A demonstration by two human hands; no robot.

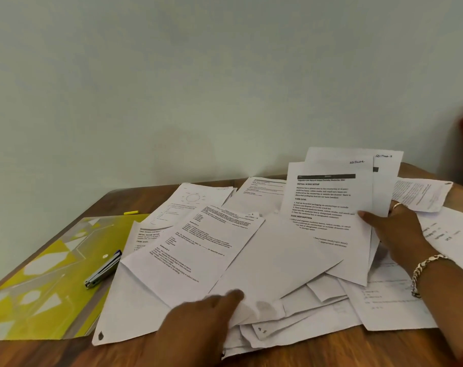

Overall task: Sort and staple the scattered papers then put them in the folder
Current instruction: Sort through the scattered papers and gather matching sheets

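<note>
1. The right hand (399, 229), with a ring on one finger and a chain bracelet (425, 272) at the wrist, grips a few printed sheets (328, 207) by their right edge, thumb across the front page, and holds them tilted up off the pile; two of the sheets carry a handwritten word at the top corner.
2. The left hand (204, 316) rests on the near edge of the scattered papers (251, 260), thumb on top of a blank sheet and the fingers hidden beneath or behind it, so whether it pinches the paper or only presses on it cannot be told.
3. Between and under both hands, loose white pages lie overlapping at many angles on the wooden table (66, 353), some printed side up, some blank.
4. To the left of the left hand, a yellow-and-grey patterned folder (42, 282) lies flat and closed, its right edge tucked under the pile.
5. A silver-and-blue stapler (103, 270) lies on the folder, just beside the papers' edge.
6. Beyond the folder, a small yellow object (131, 212) sits on the table near the far pages.
7. A pale wall (225, 75) rises behind the table.
</note>
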